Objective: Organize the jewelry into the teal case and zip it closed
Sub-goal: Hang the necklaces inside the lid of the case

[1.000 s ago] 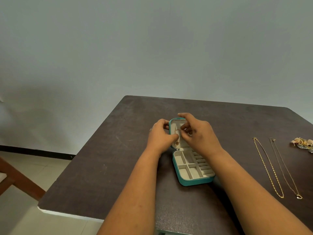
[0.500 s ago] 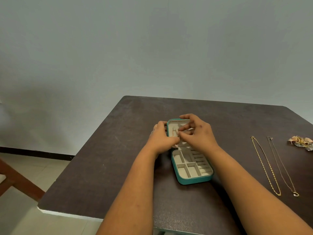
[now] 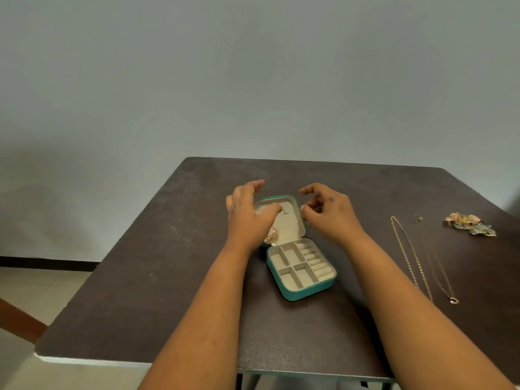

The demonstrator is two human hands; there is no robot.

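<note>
Head view: teal case (image 3: 302, 288) open flat on tabletop (image 3: 157, 277), long axis running away and slightly leftward, lid at far end. Left hand (image 3: 247, 218) over lid's left side, grip released. Right hand (image 3: 332, 215) just right of lid, loosely curled, grasping nothing. Two necklaces (image 3: 408, 254) well right.

Two bare forearms rose from the bottom edge of the frame toward its centre, converging slightly. The left hand (image 3: 247, 213) sat just left of centre, back toward the camera, its fingers loosely curved and spread, with the fingertips (image 3: 260, 183) pointing up and right. The right hand (image 3: 329, 212) sat just right of centre, near the left but apart from it, its fingers loosely curled inward toward the left and pinching nothing visible.
</note>
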